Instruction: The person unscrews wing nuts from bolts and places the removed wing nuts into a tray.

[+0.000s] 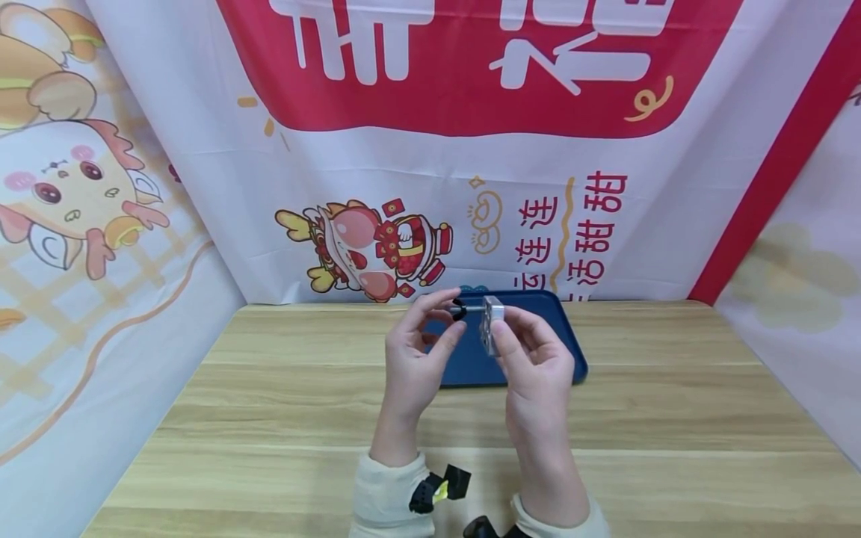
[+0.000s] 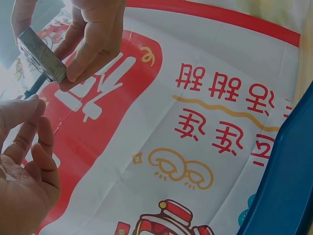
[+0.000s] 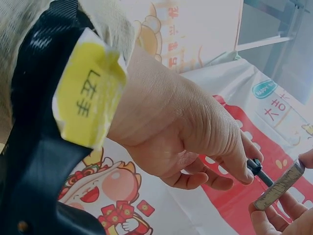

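Note:
Above a blue tray (image 1: 471, 371), both hands are raised close together in the head view. The left hand (image 1: 417, 355) pinches a screw by its black knob (image 3: 254, 166) between thumb and index finger. The other left fingers are loosely bent. From the knob a threaded shank (image 3: 266, 178) runs to the face of a small silver metal block (image 1: 492, 326). How deep the shank sits in the block cannot be told. The right hand (image 1: 540, 368) grips the block by its edges between thumb and fingers. In the left wrist view the block (image 2: 43, 55) is tilted.
The tray lies on a light wooden table (image 1: 282, 418) against a printed cloth backdrop (image 1: 377, 164). Cloth panels also stand at left and right. Black straps with small devices (image 1: 440, 489) sit at the wrists over light sleeves.

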The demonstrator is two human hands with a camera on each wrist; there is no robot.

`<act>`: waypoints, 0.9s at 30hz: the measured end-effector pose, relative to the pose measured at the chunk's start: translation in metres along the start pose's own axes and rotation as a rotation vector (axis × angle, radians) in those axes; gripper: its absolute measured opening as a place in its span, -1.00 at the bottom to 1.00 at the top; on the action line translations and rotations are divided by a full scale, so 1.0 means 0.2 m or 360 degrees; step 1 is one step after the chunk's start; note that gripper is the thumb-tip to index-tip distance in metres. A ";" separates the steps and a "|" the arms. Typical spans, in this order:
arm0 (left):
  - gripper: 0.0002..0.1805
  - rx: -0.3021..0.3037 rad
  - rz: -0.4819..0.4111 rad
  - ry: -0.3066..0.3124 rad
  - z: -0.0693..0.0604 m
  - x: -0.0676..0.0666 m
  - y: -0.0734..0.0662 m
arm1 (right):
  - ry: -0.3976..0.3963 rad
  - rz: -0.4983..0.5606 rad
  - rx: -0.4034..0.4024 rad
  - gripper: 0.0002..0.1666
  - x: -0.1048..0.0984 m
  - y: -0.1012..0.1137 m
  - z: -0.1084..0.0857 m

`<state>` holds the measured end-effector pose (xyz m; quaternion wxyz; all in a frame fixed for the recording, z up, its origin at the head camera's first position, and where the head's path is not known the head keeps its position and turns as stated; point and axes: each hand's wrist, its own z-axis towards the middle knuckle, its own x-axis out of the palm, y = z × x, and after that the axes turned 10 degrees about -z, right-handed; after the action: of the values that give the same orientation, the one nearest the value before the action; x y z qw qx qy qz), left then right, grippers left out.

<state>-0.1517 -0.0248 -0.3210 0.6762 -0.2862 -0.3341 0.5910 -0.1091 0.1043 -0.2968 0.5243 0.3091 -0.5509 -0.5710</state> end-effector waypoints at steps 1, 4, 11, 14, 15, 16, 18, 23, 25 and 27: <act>-0.62 0.0002 0.0000 -0.0002 0.00 0.00 0.00 | 0.0001 0.0000 0.0001 -0.77 0.00 0.00 0.00; -0.63 0.0009 -0.0007 -0.0006 0.00 0.00 0.00 | 0.0007 -0.0002 0.0005 -0.76 0.00 0.00 0.00; -0.62 0.0007 -0.0016 -0.0008 0.01 0.00 0.01 | 0.0004 -0.0020 0.0005 -0.75 0.01 -0.01 0.00; -0.62 -0.0001 0.0001 -0.0011 0.01 -0.01 0.02 | 0.0002 -0.0018 0.0010 -0.75 0.01 -0.01 0.00; -0.62 -0.0005 0.0009 -0.0012 0.01 -0.01 0.02 | 0.0003 -0.0018 0.0012 -0.75 0.01 -0.01 0.00; -0.62 -0.0010 0.0017 -0.0014 0.01 -0.01 0.02 | 0.0002 -0.0019 0.0013 -0.75 0.01 -0.01 0.00; -0.63 -0.0029 0.0032 -0.0021 0.01 -0.01 0.02 | 0.0002 -0.0020 0.0015 -0.74 0.01 -0.01 0.00; -0.68 -0.0115 0.0043 -0.0070 0.01 -0.01 0.02 | 0.0009 -0.0031 0.0032 -0.74 0.01 0.00 0.00; -0.70 -0.0146 0.0041 -0.0096 0.01 -0.01 0.01 | 0.0015 -0.0037 0.0040 -0.73 0.01 0.00 0.00; -0.72 -0.0162 0.0036 -0.0113 0.01 -0.01 0.01 | 0.0019 -0.0039 0.0044 -0.73 0.01 0.00 0.00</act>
<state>-0.1551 -0.0264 -0.3222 0.6416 -0.3028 -0.3844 0.5907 -0.1096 0.1020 -0.2967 0.5162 0.3266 -0.5518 -0.5678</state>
